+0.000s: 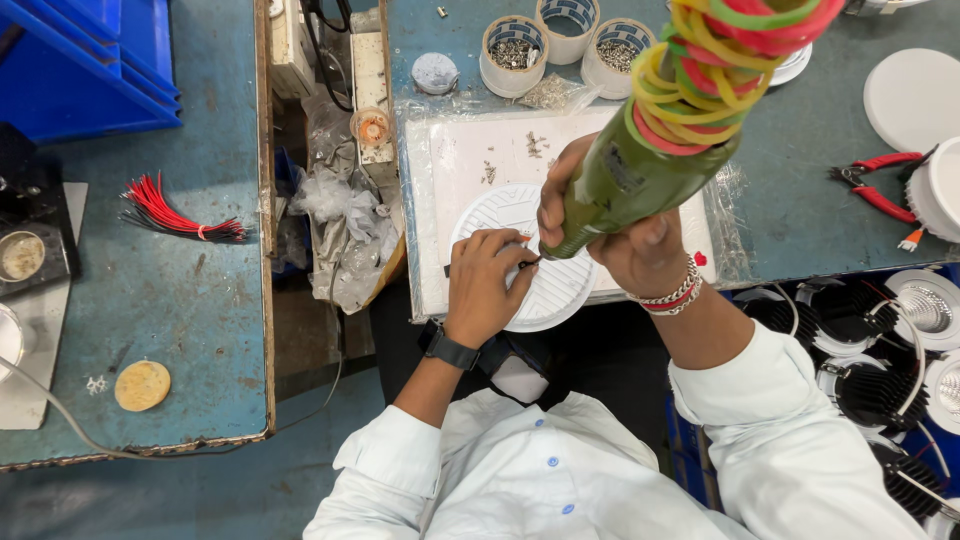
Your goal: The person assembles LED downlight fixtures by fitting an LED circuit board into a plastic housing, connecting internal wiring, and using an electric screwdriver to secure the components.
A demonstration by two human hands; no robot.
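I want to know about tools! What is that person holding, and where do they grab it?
The right hand grips a green electric screwdriver around its lower body. The left hand presses on the round white ribbed part.

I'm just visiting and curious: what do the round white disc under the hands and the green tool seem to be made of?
The round white disc looks like matte painted metal or moulded plastic, given its fine parallel ribs; which one is unclear. The green tool, gripped by the right hand, looks like hard, scuffed plastic, with stretchy coloured rubber bands round its top. The left hand rests on the disc.
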